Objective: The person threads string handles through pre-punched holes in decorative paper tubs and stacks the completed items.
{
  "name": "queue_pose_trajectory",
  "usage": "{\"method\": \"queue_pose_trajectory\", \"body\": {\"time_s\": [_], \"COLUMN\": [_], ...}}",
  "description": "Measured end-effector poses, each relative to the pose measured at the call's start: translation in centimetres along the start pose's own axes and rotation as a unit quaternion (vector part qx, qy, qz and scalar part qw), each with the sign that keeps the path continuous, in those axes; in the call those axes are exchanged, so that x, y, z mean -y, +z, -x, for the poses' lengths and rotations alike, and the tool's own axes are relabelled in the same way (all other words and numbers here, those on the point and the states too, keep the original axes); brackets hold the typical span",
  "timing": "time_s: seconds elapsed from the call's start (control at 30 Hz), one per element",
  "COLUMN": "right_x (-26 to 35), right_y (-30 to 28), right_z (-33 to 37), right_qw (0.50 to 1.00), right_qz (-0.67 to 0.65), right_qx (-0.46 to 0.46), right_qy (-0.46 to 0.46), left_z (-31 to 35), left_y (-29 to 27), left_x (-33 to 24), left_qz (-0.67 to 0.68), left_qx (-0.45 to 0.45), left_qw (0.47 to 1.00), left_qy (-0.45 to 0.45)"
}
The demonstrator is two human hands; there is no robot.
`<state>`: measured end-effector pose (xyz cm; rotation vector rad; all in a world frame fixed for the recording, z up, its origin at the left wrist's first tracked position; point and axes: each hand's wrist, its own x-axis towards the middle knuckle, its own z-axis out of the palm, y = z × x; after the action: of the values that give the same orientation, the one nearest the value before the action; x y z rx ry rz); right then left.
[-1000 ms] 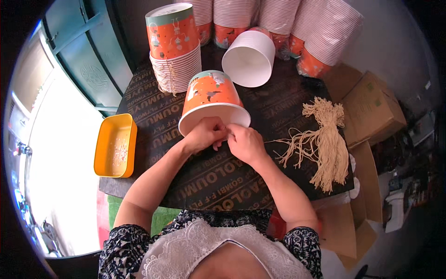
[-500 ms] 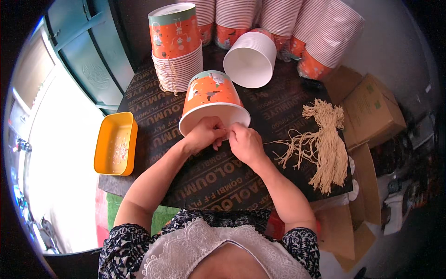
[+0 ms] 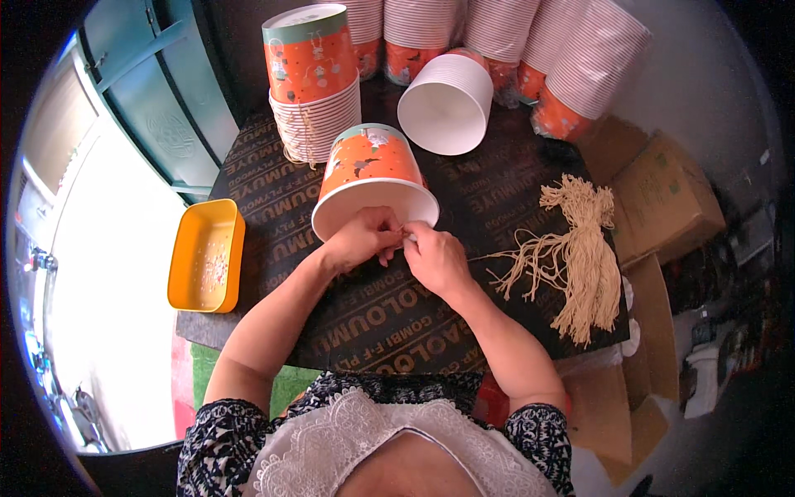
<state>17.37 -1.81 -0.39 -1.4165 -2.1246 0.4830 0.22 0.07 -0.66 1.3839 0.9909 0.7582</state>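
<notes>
An orange paper bucket (image 3: 368, 163) with a green band and cartoon figures lies tilted on the dark table, its white mouth facing me. At the near rim my left hand (image 3: 364, 238) is closed, fingers at the mouth and pinching the edge. Right beside it, my right hand (image 3: 436, 256) has its thumb and fingers pinched together, fingertips meeting the left ones. Whatever thin thing lies between those fingertips is too small to make out. To the right rests a bundle of beige strings (image 3: 585, 265); one loose strand runs from it toward my right wrist.
A yellow plastic box (image 3: 237, 257) with small bits inside sits at the table's left edge. Behind stand an upside-down bucket stack (image 3: 313, 91), a stack lying mouth-forward (image 3: 445, 108), and several wrapped stacks (image 3: 588, 62). Cardboard boxes (image 3: 662, 186) flank the table on the right.
The bucket has shifted slightly left and turned a little, so its printed figures sit differently. My right hand has moved slightly left with it; both hands stay pinched at the rim.
</notes>
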Motion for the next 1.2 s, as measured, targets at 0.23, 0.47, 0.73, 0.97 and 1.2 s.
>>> {"method": "queue_pose_trajectory", "body": {"time_s": [0.23, 0.47, 0.73, 0.97, 1.2], "right_x": [-0.2, -0.4, 0.3, 4.2, 3.4], "right_y": [0.7, 0.8, -0.2, -1.3, -1.3], "right_z": [-0.1, 0.1, 0.7, 3.4, 2.6], "right_qw": [0.999, 0.998, 0.983, 0.866, 0.901], "right_qz": [-0.021, -0.044, 0.019, 0.085, 0.038], "right_qx": [-0.027, -0.046, -0.041, -0.018, -0.130], "right_qy": [0.004, -0.028, -0.177, -0.493, -0.412], "left_z": [0.0, -0.2, -0.5, -0.3, 0.0], "left_y": [0.0, 0.0, -0.3, -0.3, -0.3], "left_x": [-0.3, -0.5, -0.4, -0.2, -0.3], "left_qz": [-0.005, -0.008, -0.006, 0.015, -0.001], "left_qx": [-0.010, -0.034, -0.006, -0.021, -0.012], "left_qw": [1.000, 0.999, 1.000, 0.999, 1.000], "left_qy": [-0.007, -0.024, -0.026, -0.019, 0.006]}}
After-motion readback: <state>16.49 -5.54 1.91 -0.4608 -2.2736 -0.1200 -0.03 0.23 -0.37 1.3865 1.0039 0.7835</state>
